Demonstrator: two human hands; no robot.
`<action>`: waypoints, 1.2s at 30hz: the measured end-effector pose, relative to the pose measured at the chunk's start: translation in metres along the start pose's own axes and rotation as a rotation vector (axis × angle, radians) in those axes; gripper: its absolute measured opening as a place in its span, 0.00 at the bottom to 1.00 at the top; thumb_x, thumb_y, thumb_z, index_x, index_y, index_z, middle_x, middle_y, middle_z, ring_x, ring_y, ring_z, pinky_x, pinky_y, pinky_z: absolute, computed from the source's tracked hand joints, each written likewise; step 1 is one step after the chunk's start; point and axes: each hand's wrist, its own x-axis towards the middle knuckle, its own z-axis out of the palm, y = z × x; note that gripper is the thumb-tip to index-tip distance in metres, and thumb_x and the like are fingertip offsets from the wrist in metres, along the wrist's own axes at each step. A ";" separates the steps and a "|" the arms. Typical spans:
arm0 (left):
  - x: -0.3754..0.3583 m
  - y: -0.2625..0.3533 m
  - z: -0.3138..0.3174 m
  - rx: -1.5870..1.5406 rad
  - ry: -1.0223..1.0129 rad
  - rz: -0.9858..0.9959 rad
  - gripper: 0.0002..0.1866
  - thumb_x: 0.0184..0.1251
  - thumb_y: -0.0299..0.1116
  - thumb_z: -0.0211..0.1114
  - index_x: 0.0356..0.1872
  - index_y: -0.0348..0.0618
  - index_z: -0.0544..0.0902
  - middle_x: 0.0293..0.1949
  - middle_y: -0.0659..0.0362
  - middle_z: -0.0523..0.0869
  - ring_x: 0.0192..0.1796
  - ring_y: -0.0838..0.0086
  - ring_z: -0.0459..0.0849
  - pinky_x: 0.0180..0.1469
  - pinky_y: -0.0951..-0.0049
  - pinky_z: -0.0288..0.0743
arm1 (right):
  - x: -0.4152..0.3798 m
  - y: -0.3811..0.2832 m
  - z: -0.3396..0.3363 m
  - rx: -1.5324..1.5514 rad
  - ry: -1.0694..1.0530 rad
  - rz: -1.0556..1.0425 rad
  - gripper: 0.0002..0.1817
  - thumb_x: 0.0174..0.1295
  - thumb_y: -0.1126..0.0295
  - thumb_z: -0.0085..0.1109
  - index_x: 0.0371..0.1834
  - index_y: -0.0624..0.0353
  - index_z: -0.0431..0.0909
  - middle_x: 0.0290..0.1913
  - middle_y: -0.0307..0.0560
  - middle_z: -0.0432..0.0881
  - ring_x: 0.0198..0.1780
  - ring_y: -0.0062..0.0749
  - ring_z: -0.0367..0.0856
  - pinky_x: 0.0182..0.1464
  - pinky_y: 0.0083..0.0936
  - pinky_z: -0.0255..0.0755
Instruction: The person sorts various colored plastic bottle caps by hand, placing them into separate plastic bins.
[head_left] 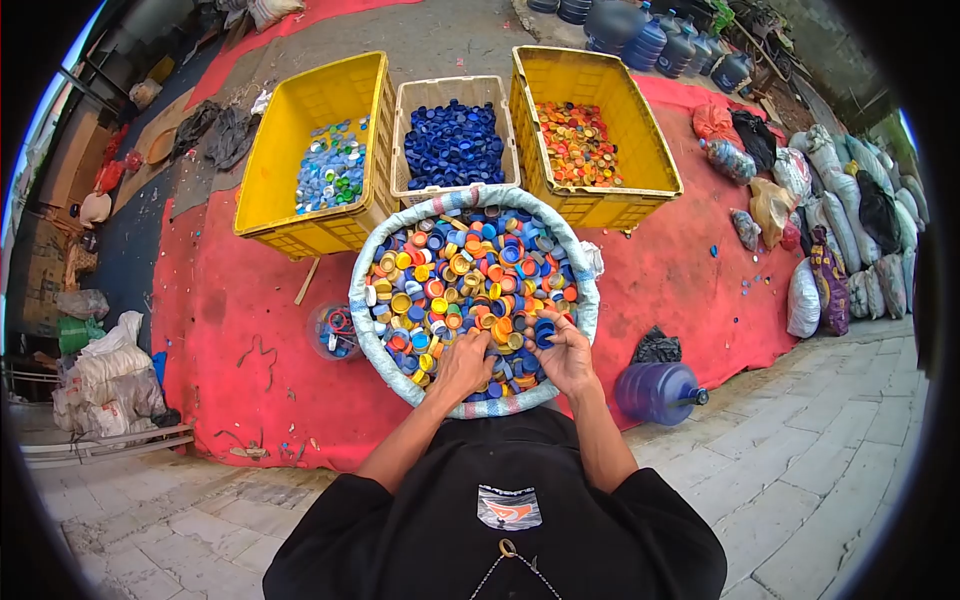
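In front of my body is a round basket [583,262] with a wrapped, pale rim, heaped with mixed plastic bottle caps [470,265] in blue, orange, yellow, white and green. Near its front right side, my right hand [567,358] is closed on dark blue bottle caps [544,331], pinched between thumb and fingers. My left hand [465,365] reaches into the front of the heap, its fingers curled down among the caps. Whatever those fingertips hold is hidden.
Beyond the basket stand a yellow crate [262,185] of light blue and green caps, a pale crate [402,160] of dark blue caps and a yellow crate [640,150] of orange caps. A large water jug [655,392] lies right; a small clear tub [335,333] sits left.
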 end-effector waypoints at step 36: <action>0.279 -0.077 -0.160 -1.928 0.320 -0.227 0.24 0.64 0.18 0.58 0.59 0.22 0.60 0.69 0.38 0.56 0.75 0.50 0.54 0.74 0.52 0.56 | 0.262 -0.078 0.165 -0.216 0.012 -0.246 0.27 0.64 0.86 0.43 0.66 0.84 0.51 0.65 0.73 0.62 0.64 0.57 0.71 0.64 0.38 0.73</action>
